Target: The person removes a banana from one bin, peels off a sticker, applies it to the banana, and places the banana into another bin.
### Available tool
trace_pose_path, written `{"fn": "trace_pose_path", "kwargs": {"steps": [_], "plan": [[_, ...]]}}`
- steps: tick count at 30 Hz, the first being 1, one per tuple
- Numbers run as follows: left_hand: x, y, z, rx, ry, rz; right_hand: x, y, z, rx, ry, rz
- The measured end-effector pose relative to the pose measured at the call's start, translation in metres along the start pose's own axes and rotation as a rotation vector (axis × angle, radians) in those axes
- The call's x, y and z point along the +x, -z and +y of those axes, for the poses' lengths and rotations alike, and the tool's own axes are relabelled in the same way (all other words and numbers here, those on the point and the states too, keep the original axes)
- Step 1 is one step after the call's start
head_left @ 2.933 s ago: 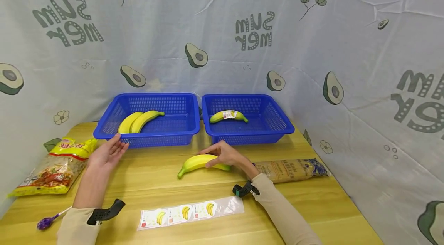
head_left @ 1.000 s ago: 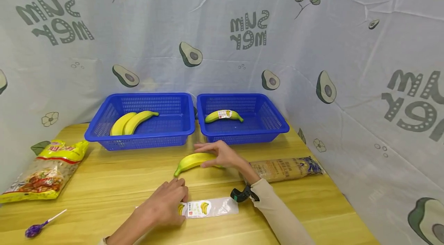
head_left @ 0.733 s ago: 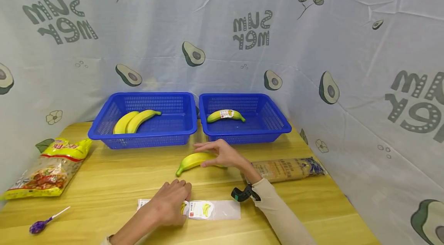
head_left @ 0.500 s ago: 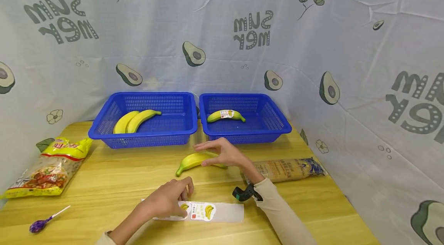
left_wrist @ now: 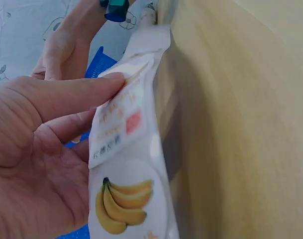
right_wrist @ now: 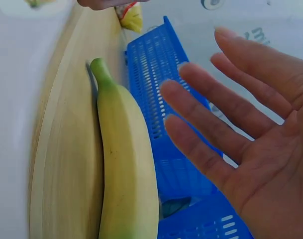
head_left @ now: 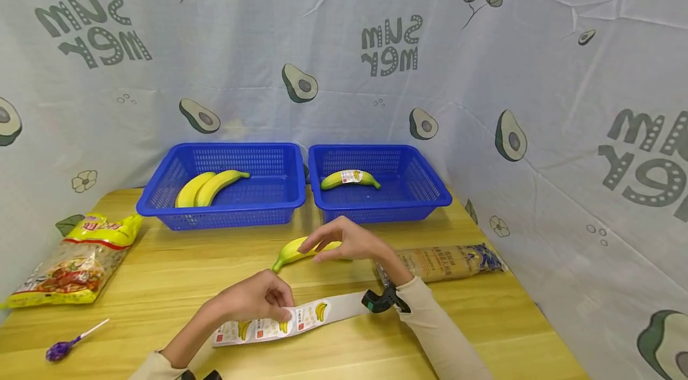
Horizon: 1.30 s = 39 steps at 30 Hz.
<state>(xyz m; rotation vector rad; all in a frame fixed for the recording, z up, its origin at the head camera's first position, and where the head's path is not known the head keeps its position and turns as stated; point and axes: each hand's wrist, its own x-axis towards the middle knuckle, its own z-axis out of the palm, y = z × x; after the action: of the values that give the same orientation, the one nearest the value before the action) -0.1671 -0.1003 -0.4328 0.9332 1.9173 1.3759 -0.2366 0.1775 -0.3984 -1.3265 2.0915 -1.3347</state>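
Note:
My left hand (head_left: 252,297) pinches a strip of banana stickers (head_left: 309,316) between thumb and fingers. The strip (left_wrist: 129,209) is raised at a tilt over the wooden table in the left wrist view, with banana pictures and small red marks printed on it. A yellow banana with a green stem (head_left: 289,253) lies on the table beyond the strip. My right hand (head_left: 352,242) hovers over that banana and hides part of it in the head view. In the right wrist view the right hand's fingers (right_wrist: 206,107) are spread, apart from the banana (right_wrist: 126,164).
At the back left, a blue basket (head_left: 220,211) holds two bananas (head_left: 215,190). Beside it another blue basket (head_left: 384,208) holds one banana bearing a sticker (head_left: 352,176). A yellow food bag (head_left: 80,266) and a purple lollipop (head_left: 60,350) lie left, a long brown packet (head_left: 446,263) right.
The left hand came from the left basket's rim to the sticker strip, took hold of it and lifted it off the table. The right hand let go of the banana and stays above it.

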Motion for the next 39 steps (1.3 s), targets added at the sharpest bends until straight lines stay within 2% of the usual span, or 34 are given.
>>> {"fn": "trace_pose_path", "kwargs": {"steps": [5,11,15,18,23,27,34,39], "plan": [[0.001,0.002,0.004,0.019,0.022,0.024,-0.001,-0.005,-0.006,0.010,-0.018,-0.092],[0.006,0.011,0.019,0.059,0.036,0.068,-0.001,-0.013,-0.009,0.081,-0.055,-0.191],[0.009,0.017,0.029,0.089,0.049,0.108,0.000,-0.016,-0.010,0.095,-0.062,-0.168],[0.012,0.021,0.035,0.096,0.048,0.128,0.000,-0.018,-0.010,0.116,-0.052,-0.109],[0.017,0.026,0.042,0.081,0.000,0.142,-0.002,-0.016,-0.011,0.129,0.002,-0.041],[0.020,0.027,0.044,0.056,-0.008,0.151,-0.002,-0.014,-0.011,0.121,0.030,-0.046],[0.021,0.027,0.043,-0.006,0.027,0.167,-0.003,-0.011,-0.014,0.120,0.021,-0.052],[0.022,0.027,0.041,-0.003,0.004,0.161,-0.005,-0.012,-0.014,0.115,-0.003,-0.037]]}}
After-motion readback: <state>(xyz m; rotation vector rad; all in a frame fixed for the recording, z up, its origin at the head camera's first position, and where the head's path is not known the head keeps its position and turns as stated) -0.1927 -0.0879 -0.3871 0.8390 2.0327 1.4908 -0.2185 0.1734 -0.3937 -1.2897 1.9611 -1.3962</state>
